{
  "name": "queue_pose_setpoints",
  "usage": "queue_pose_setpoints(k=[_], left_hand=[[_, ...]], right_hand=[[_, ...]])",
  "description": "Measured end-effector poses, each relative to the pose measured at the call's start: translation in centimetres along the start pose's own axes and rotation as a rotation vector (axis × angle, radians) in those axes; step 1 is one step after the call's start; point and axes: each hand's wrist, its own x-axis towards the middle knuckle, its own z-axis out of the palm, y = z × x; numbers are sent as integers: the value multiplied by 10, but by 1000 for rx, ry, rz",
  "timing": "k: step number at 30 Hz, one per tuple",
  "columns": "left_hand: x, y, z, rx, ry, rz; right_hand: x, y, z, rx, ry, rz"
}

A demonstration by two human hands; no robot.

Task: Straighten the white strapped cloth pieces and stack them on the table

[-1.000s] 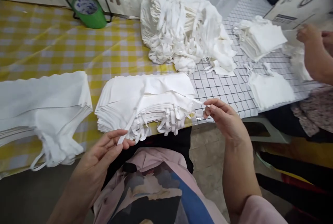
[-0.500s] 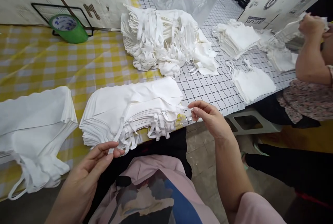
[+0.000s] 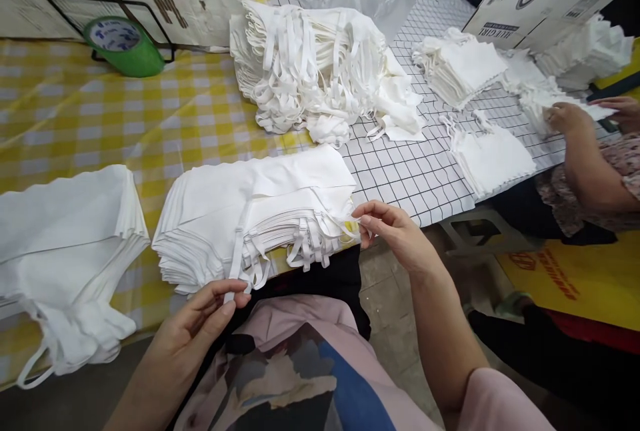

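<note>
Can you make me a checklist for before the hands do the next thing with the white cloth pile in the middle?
1. Left hand has a grip: ok, it pinches a white strap.
2. Right hand has a grip: ok, it pinches a thin white strip at the pile's right end.
3. Middle pile supported: ok, it lies on the yellow checked cloth.
4. Loops tucked in: not ok, several dangle along the near side.
5. Layers counted: cannot tell, they're packed too closely.
6. Tape roll out of the way: ok, it sits behind the pile.
</note>
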Motion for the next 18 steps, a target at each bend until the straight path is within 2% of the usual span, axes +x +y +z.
queue_pose_setpoints(k=[5,9,13,18], left_hand=[[-3,7,8,28,56,59],[-7,16,12,159,15,168],[-9,21,14,324,23,320],[-14,20,16,390,-26,360]], right_hand=[[-3,-4,4,-47,-76,21],[-5,-7,6,-152,-162,40],[-3,-5,7,-261,-196,58],[0,-8,6,-437,-222,62]])
